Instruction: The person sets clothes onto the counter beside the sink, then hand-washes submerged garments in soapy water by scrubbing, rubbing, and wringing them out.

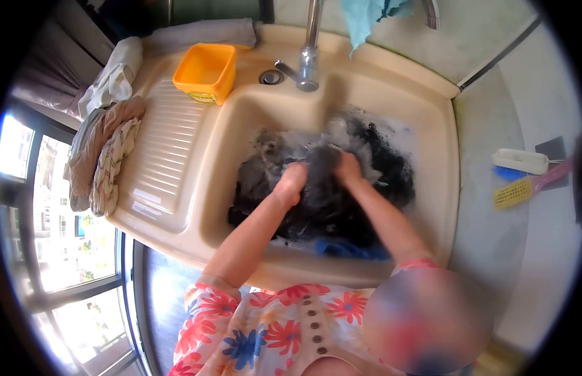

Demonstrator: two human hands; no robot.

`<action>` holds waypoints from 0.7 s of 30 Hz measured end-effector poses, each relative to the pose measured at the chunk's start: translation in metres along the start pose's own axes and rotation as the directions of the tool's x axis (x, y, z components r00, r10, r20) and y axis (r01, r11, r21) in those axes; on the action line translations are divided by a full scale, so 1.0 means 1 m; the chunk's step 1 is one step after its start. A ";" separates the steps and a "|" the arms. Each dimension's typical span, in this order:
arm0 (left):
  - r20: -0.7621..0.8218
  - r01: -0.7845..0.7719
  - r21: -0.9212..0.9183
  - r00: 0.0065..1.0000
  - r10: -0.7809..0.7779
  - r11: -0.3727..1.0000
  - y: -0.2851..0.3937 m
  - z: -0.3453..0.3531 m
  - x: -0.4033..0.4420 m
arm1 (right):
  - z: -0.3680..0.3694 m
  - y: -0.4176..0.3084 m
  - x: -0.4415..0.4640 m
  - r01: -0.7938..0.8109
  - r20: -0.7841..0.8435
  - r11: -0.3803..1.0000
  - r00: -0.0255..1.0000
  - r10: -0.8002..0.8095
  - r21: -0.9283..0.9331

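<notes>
Holding dark cloth (323, 163) between sink edges (209, 169)

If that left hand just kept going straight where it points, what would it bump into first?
Most likely the left hand would meet the dark cloth bunched just ahead; blur makes it unclear whether they already touch.

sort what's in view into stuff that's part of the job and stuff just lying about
Part of the job:
left hand and right hand
dark cloth between them
black cloth and suds in the sink basin
blue cloth, seemingly

Lying about, seemingly:
orange-yellow plastic tub
patterned cloth
white cloth
teal cloth
yellow-bristled brush
blue-bristled brush
</notes>
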State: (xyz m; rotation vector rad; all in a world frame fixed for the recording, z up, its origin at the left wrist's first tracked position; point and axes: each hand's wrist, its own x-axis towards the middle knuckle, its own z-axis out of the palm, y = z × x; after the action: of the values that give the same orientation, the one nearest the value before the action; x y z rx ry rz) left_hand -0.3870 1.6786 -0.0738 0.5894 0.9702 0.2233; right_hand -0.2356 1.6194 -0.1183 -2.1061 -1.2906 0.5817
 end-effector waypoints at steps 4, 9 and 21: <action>0.043 -0.252 0.789 0.933 0.358 0.560 0.017 -0.005 -0.011 | -0.100 -0.004 -0.015 -0.022 0.184 0.946 0.979 0.086 -0.324; 0.193 -0.175 0.981 0.877 0.439 -0.083 0.014 -0.007 -0.018 | -0.153 0.002 -0.005 0.204 0.460 0.768 0.878 0.130 -0.608; 0.124 -0.254 0.664 0.965 0.232 0.703 -0.009 -0.038 0.027 | 0.010 0.041 -0.012 0.068 0.181 0.929 0.983 -0.001 -0.365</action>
State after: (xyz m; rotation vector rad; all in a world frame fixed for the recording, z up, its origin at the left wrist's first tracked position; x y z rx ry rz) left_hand -0.4038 1.6971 -0.1140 1.4050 0.9295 0.0840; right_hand -0.2207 1.5970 -0.1525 -2.3701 -1.6429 0.5556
